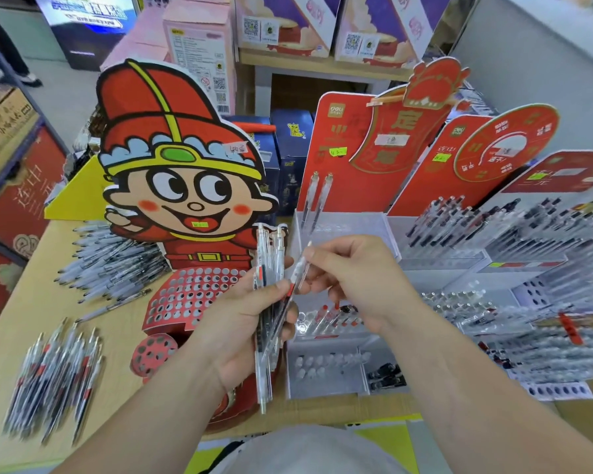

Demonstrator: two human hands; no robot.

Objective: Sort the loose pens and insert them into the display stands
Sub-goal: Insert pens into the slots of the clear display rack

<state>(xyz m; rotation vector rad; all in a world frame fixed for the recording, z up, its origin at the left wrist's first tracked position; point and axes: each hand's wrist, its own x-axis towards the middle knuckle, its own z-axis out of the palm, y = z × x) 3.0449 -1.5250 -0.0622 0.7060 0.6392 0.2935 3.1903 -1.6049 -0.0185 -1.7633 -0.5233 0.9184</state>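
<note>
Bare forearms (144,398), pale grey top (308,453)

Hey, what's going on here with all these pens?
A person is sorting pens at a shop table. The left hand grips a bundle of pens, and the right hand pinches a single pen at that bundle. Loose pens lie in piles to the left. The cartoon stand in front shows only open holes, while the red stands on the right already hold pens.

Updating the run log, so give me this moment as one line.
left hand: holds pen bundle | right hand: pinches single pen beside bundle | stage: sorting, pen not yet inserted
</note>
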